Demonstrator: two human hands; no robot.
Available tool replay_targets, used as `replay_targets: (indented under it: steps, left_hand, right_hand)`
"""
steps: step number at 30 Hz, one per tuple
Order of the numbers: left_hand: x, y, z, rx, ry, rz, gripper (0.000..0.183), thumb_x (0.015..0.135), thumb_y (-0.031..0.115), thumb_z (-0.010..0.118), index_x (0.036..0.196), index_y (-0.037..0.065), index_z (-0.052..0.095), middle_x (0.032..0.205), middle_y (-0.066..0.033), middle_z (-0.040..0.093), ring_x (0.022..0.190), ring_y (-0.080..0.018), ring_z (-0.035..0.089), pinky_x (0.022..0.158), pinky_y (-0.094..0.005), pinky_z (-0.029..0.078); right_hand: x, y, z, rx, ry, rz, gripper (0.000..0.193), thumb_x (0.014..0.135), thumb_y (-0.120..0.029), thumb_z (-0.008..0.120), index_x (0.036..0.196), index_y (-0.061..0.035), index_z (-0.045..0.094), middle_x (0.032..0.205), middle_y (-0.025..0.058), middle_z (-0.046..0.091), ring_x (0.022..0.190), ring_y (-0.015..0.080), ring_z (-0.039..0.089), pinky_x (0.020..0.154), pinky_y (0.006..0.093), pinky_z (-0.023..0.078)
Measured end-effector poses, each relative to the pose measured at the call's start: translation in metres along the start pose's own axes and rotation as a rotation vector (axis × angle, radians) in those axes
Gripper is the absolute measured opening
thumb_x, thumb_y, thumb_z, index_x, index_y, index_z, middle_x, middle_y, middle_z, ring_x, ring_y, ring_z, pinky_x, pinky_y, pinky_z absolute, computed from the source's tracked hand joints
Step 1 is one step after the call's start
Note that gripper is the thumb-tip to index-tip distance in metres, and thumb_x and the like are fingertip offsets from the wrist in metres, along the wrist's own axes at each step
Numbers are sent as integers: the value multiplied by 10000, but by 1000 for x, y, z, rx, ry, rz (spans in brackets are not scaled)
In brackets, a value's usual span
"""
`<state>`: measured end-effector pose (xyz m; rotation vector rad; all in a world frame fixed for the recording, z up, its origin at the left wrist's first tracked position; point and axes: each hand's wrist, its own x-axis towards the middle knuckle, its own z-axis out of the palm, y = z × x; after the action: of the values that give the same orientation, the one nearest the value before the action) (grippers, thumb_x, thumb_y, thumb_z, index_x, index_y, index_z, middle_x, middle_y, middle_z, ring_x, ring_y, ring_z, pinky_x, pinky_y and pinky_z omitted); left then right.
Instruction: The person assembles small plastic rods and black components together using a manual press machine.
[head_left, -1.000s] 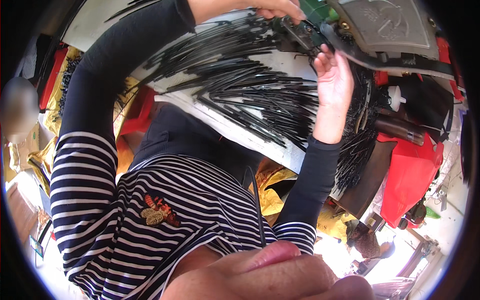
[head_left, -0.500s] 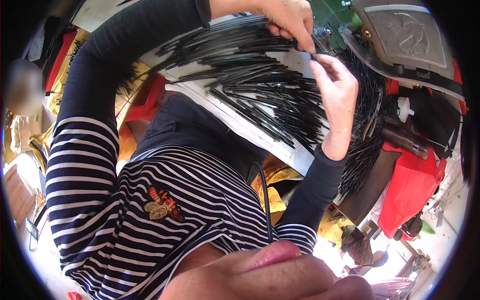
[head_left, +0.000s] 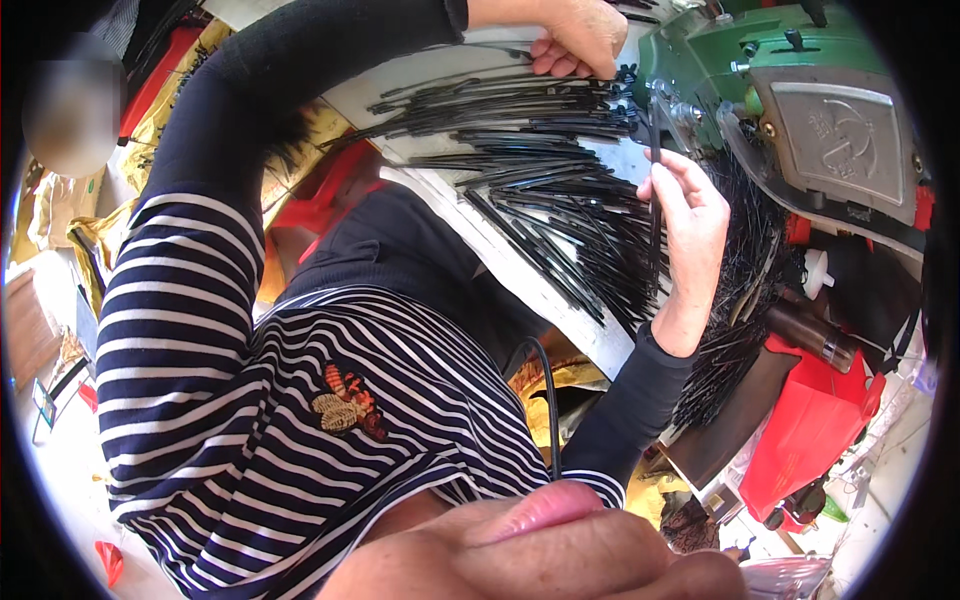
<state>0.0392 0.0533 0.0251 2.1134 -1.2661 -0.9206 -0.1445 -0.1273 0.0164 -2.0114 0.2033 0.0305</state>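
A thin, straight black strip (head_left: 655,210) stands out lengthwise in my right hand (head_left: 690,210), pinched between thumb and fingers at the right side of the white tabletop (head_left: 430,170). My left hand (head_left: 582,38) is at the far edge of a spread pile of similar black strips (head_left: 540,150). Its fingers are curled in, touching or just over the ends of the top strips; what they hold, if anything, is hidden. The upper tip of the strip in my right hand is close to the metal parts of a green machine (head_left: 690,50).
The machine carries a grey metal cover (head_left: 840,140) at the far right. Below it lies a dense heap of black strips (head_left: 730,340). Further right are a dark cylindrical bottle (head_left: 815,335) and a red bag (head_left: 800,430). Yellow wrapping (head_left: 300,150) lies beyond my left arm.
My hands were together at the machine and are now apart. The left has moved back over the pile; the right has come down slightly, with a strip now plainly showing in it.
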Motion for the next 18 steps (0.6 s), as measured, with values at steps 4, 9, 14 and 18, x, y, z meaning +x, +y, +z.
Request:
replay_targets:
  steps: [4, 9, 14, 18]
  left_hand:
    - [-1, -5, -1, -83, -18, 65, 306, 802, 168, 480, 655, -65, 613, 565, -129, 610, 466, -192, 603, 440, -278, 494]
    - [-3, -4, -2, -111, -2, -14, 285, 801, 159, 477, 694, -75, 601, 614, -138, 627, 475, -199, 610, 447, -285, 505]
    - [6, -11, -1, -153, 47, -45, 258, 787, 158, 493, 704, -58, 605, 626, -133, 634, 506, -197, 628, 462, -273, 516]
    - [19, -30, -9, -417, 8, -50, 211, 746, 154, 538, 737, -36, 631, 654, -134, 640, 520, -210, 634, 473, -272, 523]
  right_hand:
    - [-2, -5, 1, 18, 13, 44, 214, 866, -64, 563, 1057, 19, 612, 750, 8, 612, 638, 24, 502, 561, 153, 351]
    - [-2, -4, 7, 52, 0, 40, 214, 869, -73, 565, 1060, 12, 612, 753, 5, 615, 626, 18, 490, 543, 149, 339]
    - [-1, -8, 13, 45, -38, 54, 210, 871, -74, 564, 1054, 15, 613, 754, 5, 616, 610, 19, 494, 530, 155, 347]
    - [5, -25, 35, -33, -120, -20, 199, 858, -67, 571, 1028, 23, 621, 752, 6, 623, 641, 37, 528, 557, 166, 389]
